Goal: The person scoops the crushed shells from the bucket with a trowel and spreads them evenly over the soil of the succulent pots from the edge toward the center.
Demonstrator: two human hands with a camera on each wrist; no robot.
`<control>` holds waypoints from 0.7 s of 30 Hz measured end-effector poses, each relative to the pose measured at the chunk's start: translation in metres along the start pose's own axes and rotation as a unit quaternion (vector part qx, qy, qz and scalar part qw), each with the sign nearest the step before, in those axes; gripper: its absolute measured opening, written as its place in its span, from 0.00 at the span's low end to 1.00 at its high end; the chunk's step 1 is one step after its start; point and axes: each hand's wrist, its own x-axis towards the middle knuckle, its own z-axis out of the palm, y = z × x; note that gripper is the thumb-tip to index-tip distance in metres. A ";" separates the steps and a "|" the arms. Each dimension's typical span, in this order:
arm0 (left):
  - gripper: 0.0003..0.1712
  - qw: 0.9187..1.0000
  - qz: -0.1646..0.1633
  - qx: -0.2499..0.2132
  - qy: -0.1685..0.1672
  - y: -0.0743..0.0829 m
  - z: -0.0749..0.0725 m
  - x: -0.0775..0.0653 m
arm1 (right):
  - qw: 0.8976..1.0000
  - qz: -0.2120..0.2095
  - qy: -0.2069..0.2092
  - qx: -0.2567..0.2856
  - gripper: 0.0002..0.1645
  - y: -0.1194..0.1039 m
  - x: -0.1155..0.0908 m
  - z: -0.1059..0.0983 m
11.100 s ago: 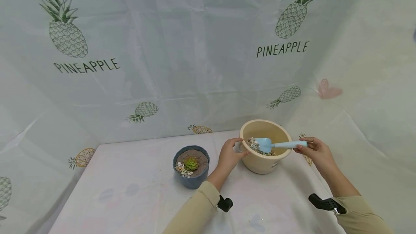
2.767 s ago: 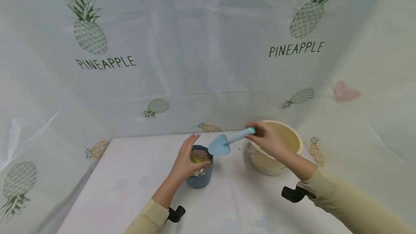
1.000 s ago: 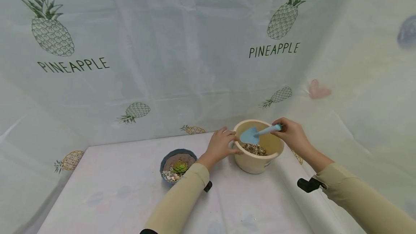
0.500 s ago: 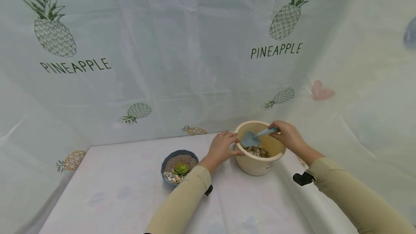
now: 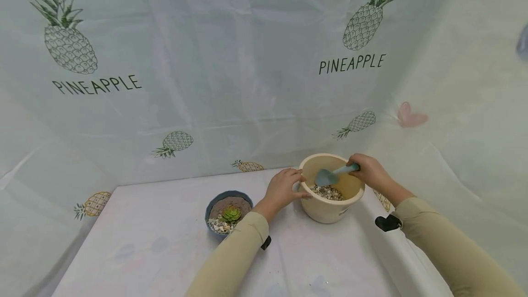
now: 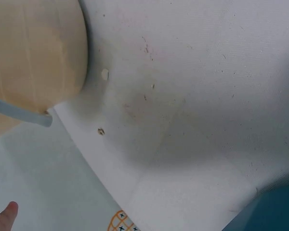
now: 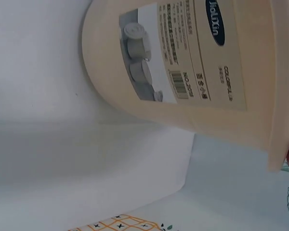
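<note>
A cream plastic bucket (image 5: 326, 212) with gravel (image 5: 330, 192) at its bottom stands at the right of the table. My left hand (image 5: 282, 190) holds its left rim, fingers and thumb spread along it. My right hand (image 5: 371, 173) grips the handle of a light-blue trowel (image 5: 326, 178), whose blade is inside the bucket above the gravel. A blue-grey pot (image 5: 208, 218) sits to the left, partly behind my left sleeve. It contains brown soil, a green succulent (image 5: 231, 214) and pale pebbles (image 5: 219, 227). In the right wrist view, the bucket's label (image 7: 183, 53) shows.
A pale cloth covers the table (image 5: 144, 233). Small crumbs and stray bits of stone lie on it near the bucket. A curtain (image 5: 247, 81) with pineapple prints rises behind the table and along its sides. The bucket's grey carrying handle (image 6: 19, 113) hangs at its side.
The trowel went from the bucket to over the pot, then back to the bucket, where its blade has lowered slightly. My left hand returned from the pot to the rim. The pot's pebbles cover more soil.
</note>
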 end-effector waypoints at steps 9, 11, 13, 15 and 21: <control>0.33 1.000 -0.001 -0.010 0.005 -0.001 0.002 0.000 | 0.998 -0.015 -0.053 -0.024 0.15 0.002 0.004 -0.010; 0.34 1.000 -0.001 -0.015 0.008 -0.001 0.003 -0.001 | 0.997 -0.019 -0.064 -0.029 0.16 0.000 0.005 -0.013; 0.34 1.000 -0.001 -0.017 0.009 -0.001 0.003 -0.001 | 0.997 -0.021 -0.073 -0.033 0.17 -0.002 0.007 -0.015; 0.34 1.000 -0.002 -0.018 0.008 -0.001 0.003 -0.001 | 0.995 -0.021 -0.087 -0.035 0.17 -0.003 0.008 -0.019; 0.34 1.000 -0.004 -0.012 0.006 -0.001 0.004 0.000 | 0.991 -0.007 -0.134 -0.024 0.16 -0.007 0.013 -0.027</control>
